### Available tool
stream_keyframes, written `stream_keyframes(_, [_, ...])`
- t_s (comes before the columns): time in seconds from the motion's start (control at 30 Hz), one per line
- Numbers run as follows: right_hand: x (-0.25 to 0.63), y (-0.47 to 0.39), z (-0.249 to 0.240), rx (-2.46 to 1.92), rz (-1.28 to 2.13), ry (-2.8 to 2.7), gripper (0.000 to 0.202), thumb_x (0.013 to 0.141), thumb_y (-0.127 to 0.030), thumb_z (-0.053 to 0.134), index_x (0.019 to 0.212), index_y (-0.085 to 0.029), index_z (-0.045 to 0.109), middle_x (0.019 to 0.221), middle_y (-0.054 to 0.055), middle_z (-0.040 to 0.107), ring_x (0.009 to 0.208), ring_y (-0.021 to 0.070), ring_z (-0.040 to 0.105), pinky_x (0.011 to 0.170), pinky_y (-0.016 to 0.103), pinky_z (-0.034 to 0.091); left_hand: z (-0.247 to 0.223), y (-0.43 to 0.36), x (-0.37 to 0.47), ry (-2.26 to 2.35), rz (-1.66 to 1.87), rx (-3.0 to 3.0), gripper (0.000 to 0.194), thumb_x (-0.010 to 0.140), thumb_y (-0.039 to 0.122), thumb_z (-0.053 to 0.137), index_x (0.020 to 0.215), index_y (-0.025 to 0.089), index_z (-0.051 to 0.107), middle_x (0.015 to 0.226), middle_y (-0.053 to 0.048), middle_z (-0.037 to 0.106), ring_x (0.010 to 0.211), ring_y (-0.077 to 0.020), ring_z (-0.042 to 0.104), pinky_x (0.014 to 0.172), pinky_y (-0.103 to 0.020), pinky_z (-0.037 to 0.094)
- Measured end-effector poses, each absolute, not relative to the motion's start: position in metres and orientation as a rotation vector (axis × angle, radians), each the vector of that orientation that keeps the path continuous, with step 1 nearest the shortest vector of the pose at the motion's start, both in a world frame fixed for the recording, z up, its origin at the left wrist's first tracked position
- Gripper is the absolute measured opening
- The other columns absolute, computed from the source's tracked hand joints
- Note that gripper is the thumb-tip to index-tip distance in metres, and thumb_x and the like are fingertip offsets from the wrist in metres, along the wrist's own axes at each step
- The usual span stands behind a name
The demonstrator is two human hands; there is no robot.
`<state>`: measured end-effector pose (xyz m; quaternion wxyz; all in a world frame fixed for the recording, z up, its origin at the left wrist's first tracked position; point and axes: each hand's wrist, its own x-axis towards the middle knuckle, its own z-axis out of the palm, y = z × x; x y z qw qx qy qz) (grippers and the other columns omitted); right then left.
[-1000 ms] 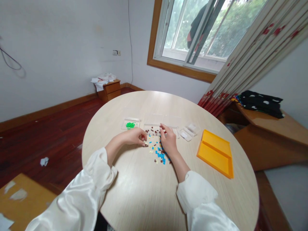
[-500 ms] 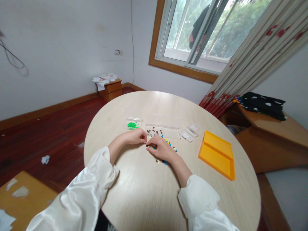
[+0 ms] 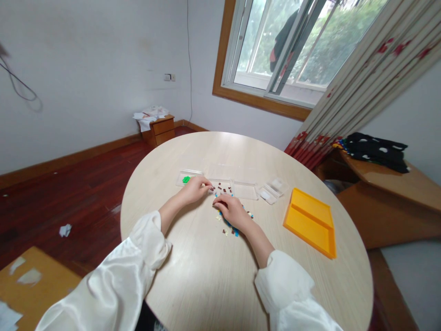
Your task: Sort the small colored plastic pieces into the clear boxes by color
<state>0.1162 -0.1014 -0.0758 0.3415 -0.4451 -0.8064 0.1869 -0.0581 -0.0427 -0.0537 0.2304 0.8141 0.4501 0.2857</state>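
Note:
Over the left end of a clear tray (image 3: pixel 225 182) that holds several dark brown pieces (image 3: pixel 219 187), my left hand (image 3: pixel 197 189) is closed, thumb and finger pinched; what they hold is too small to name. My right hand (image 3: pixel 231 209) is nearer to me, above a loose pile of small blue, yellow, cream and brown pieces (image 3: pixel 236 233). Its thumb and fingers are drawn together at the pile's left side, on something I cannot make out. Behind my left hand, a clear box (image 3: pixel 179 178) holds green pieces (image 3: pixel 186 179), partly hidden.
An empty clear tray (image 3: pixel 245 190) adjoins the brown pieces' tray. Small clear cases (image 3: pixel 272 191) lie right of it. A yellow two-part tray (image 3: pixel 310 223) rests on the right of the round table (image 3: pixel 200 285).
My left hand has moved up and away from my right hand, to the edge of the tray with brown pieces. My right hand has shifted slightly, its fingers drawing closer together.

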Motion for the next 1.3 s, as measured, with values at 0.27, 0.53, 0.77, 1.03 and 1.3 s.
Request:
stream_keyframes(0.27, [0.122, -0.089, -0.076, -1.193, 0.723, -1.497, 0.016, 0.074, -0.030, 0.056, 0.077, -0.018, 0.066, 0.076, 0.005, 0.070, 0.072, 0.0183, 0.063, 0.069, 0.031, 0.051, -0.063, -0.040, -0.053, 1.279, 0.762, 2.415, 0.020, 0.084, 0.017, 0.053, 0.083, 0.012, 0.072, 0.082, -0.011, 0.064, 0.082, -0.0208, 0.058, 0.079, -0.032, 0.043])
stream_keyframes(0.53, [0.129, -0.073, -0.074, -1.203, 0.774, -1.121, 0.030, 0.064, -0.041, 0.064, 0.079, -0.016, 0.066, 0.075, 0.006, 0.069, 0.063, 0.0160, 0.061, 0.063, 0.032, 0.052, -0.058, -0.050, -0.046, 1.227, 0.850, 2.387, 0.019, 0.084, 0.021, 0.055, 0.089, 0.011, 0.069, 0.086, -0.010, 0.063, 0.084, -0.0196, 0.057, 0.081, -0.033, 0.043])
stream_keyframes(0.77, [0.126, -0.062, -0.071, -1.243, 0.730, -1.041, 0.033, 0.064, -0.042, 0.064, 0.081, -0.013, 0.066, 0.070, 0.005, 0.068, 0.055, 0.0131, 0.058, 0.055, 0.027, 0.049, -0.059, -0.057, -0.040, 1.058, 0.793, 2.434, 0.014, 0.082, 0.018, 0.056, 0.078, 0.012, 0.068, 0.083, -0.008, 0.064, 0.083, -0.0183, 0.056, 0.080, -0.031, 0.042])
stream_keyframes(1.03, [0.129, -0.063, -0.071, -1.318, 0.632, -1.098, 0.027, 0.066, -0.035, 0.063, 0.078, -0.012, 0.069, 0.076, 0.008, 0.071, 0.067, 0.0162, 0.062, 0.064, 0.029, 0.051, -0.057, -0.054, -0.044, 1.127, 0.819, 2.407, 0.016, 0.083, 0.020, 0.053, 0.075, 0.013, 0.065, 0.080, -0.006, 0.062, 0.079, -0.0167, 0.055, 0.076, -0.031, 0.043])
stream_keyframes(1.3, [0.129, -0.068, -0.071, -1.354, 0.585, -1.232, 0.030, 0.075, -0.032, 0.053, 0.091, -0.012, 0.070, 0.085, 0.010, 0.072, 0.075, 0.0183, 0.065, 0.074, 0.032, 0.051, -0.055, -0.056, -0.045, 1.025, 0.779, 2.412, 0.009, 0.077, 0.018, 0.060, 0.071, 0.014, 0.065, 0.077, -0.005, 0.061, 0.077, -0.0162, 0.054, 0.076, -0.030, 0.042])
